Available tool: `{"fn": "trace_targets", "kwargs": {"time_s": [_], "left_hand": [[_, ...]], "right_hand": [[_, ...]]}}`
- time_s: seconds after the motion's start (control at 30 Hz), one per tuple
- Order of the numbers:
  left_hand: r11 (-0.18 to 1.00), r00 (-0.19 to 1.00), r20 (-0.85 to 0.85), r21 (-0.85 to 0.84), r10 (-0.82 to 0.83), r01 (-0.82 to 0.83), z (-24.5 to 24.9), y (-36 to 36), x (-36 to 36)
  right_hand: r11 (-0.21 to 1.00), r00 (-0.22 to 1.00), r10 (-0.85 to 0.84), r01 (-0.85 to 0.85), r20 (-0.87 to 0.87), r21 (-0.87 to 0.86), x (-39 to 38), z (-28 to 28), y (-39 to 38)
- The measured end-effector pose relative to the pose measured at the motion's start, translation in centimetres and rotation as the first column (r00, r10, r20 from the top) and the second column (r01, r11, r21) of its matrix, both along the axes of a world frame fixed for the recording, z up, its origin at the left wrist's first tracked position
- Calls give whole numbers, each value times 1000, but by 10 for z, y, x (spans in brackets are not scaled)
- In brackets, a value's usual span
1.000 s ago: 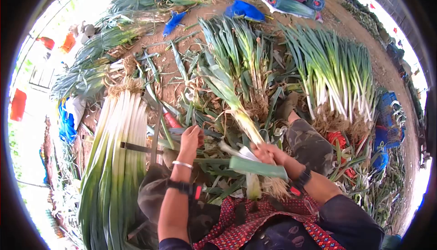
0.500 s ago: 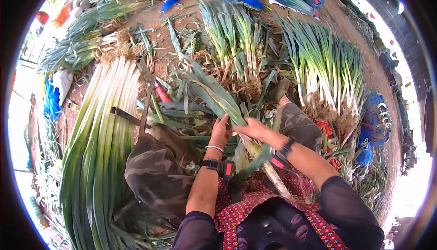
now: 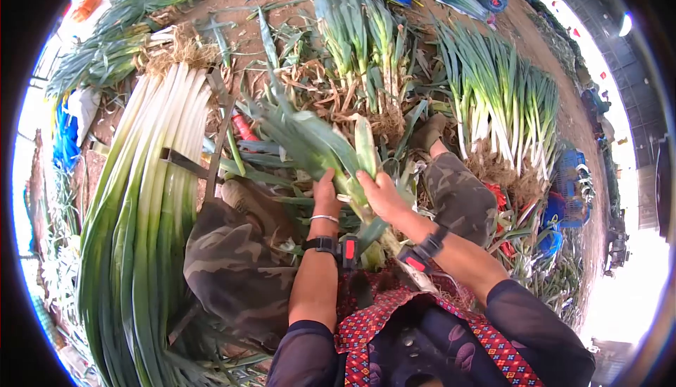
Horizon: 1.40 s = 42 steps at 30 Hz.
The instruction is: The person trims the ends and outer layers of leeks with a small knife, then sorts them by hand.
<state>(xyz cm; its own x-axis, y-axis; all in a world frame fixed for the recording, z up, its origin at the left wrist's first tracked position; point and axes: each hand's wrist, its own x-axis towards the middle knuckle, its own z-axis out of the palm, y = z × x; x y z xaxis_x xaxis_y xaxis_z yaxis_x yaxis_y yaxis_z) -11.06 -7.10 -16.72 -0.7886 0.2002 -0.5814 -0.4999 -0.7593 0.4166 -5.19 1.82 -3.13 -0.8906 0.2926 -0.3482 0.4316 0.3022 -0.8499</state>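
A large green onion [image 3: 303, 144] lies slantwise across my lap, its leafy end pointing away and its white root end [image 3: 417, 274] close to my apron. My left hand [image 3: 325, 195] is closed round the stalk where the leaves begin. Just right of it, my right hand [image 3: 382, 195] pinches a pale outer leaf [image 3: 365, 144] that stands away from the stalk. Part of the stalk is hidden behind my fingers and wrist.
At left, a thick bundle of long green onions [image 3: 151, 169] lies in a metal frame [image 3: 189, 161]. More bunches lie ahead [image 3: 359, 42] and right [image 3: 500, 98]. A blue crate [image 3: 576, 190] stands at far right. Leaf scraps and a red-handled object [image 3: 244, 128] lie between my legs.
My right hand has moved up slightly and now holds a pale leaf apart from the stalk. The green onion's leaves have swung to the left. My view has shifted a little.
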Motion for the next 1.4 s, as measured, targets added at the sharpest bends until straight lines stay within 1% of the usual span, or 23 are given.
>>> {"fn": "trace_targets", "kwargs": {"time_s": [0.03, 0.07, 0.1, 0.13, 0.2, 0.23, 0.27, 0.3, 0.33, 0.4, 0.43, 0.47, 0.5, 0.6, 0.63, 0.73, 0.77, 0.87, 0.93, 1.07, 1.1, 1.23, 1.4], "left_hand": [[992, 998, 41, 120, -47, 41, 8, -9, 1], [992, 994, 92, 112, -62, 51, -15, -9, -2], [996, 996, 76, 85, -39, 33, -5, -11, 0], [998, 998, 57, 57, -22, 19, 7, -13, 1], [991, 994, -18, 82, -106, 107, 5, -10, 3], [992, 993, -19, 45, -119, 120, 20, -6, 2], [992, 992, -18, 9, -127, 127, 29, -3, 2], [991, 982, -144, 29, -126, 131, 11, 1, 0], [992, 985, -124, -33, -124, 121, 23, 3, -1], [989, 977, -172, -89, -128, 114, 38, 5, -1], [985, 972, -165, -61, -169, 161, 37, 5, 1], [978, 963, -168, -31, -211, 208, 37, 5, -4], [968, 953, -173, -2, -248, 251, 38, 4, -9], [942, 923, -201, -143, -328, 304, 52, -11, -11], [946, 945, -165, -211, -283, 247, 57, -13, -12], [959, 975, -86, -218, -203, 181, 52, -21, -29], [975, 980, -75, -139, -185, 174, 49, -20, -34], [977, 965, -179, -129, -193, 171, 41, -9, -36], [983, 974, -144, -91, -174, 162, 37, -8, -36], [978, 979, -81, -108, -189, 180, 35, -8, -35], [977, 980, -60, -116, -188, 180, 32, -9, -35], [986, 988, -15, -74, -153, 152, 23, -8, -25], [988, 987, -65, 51, -145, 148, 17, -5, -23]], "right_hand": [[960, 996, -82, 90, 42, -264, 10, 16, 3], [895, 984, -168, 126, -62, -428, 15, 50, 6], [801, 956, -254, 122, -149, -586, 21, 85, 8], [804, 975, -169, 53, -142, -593, 27, 108, 32], [865, 980, -175, 108, -93, -491, 14, 89, 74], [996, 995, -90, 88, -50, -26, 8, 31, 116], [990, 998, -28, 20, 51, 143, 7, 28, 119], [952, 987, 24, -72, 161, 297, 6, 27, 121], [951, 991, -29, -13, 131, 309, 5, 19, 113], [967, 988, 142, -152, 64, 204, 4, 11, 76], [953, 956, 264, -279, 129, 116, -3, 39, 48], [931, 960, 281, -275, 10, 241, -8, -22, 49], [959, 973, 232, -228, -5, 167, -19, -30, 41], [992, 998, 53, -50, 23, -113, -52, -40, 40], [920, 998, -56, 53, 5, -388, -54, -40, 39], [900, 991, -87, 122, 102, -418, -49, -33, 33], [895, 991, -69, 111, 111, -432, -46, -33, 30], [879, 986, -11, 90, 168, -469, -46, -36, 21], [874, 971, 19, 100, 239, -476, -59, -29, 19], [983, 993, -109, 102, -40, -150, -63, -62, 13], [992, 986, -112, 119, -127, 45, -66, -67, 3], [967, 986, -78, 111, -148, 228, -44, -62, -6], [972, 978, -54, 98, -203, 213, -36, -59, -1]]}}
